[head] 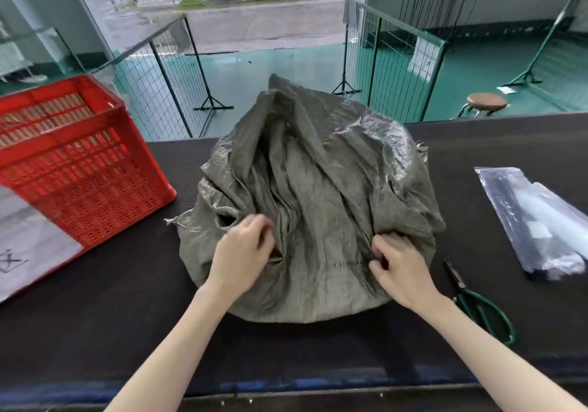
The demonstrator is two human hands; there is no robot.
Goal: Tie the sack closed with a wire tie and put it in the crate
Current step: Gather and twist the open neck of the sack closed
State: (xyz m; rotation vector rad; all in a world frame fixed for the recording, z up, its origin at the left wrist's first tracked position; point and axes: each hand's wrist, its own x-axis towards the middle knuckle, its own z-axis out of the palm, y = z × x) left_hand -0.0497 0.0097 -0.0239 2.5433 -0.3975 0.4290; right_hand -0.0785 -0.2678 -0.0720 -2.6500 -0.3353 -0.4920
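Left hand [241,252] and right hand [402,271] were each found with fingers curled into the cloth of the grey woven sack [318,173], pinching folds on its near side. We recorded the sack slumped at the middle of the dark counter [95,316], its cloth crumpled. We noted the red crate [79,163] standing on the counter to its left, apart from it, with green-handled scissors [483,309] and a clear plastic packet [534,220] lying to its right.

My head camera looks forward and down, close above my left hand [241,254], right hand [403,270] and the counter [95,316] under them.
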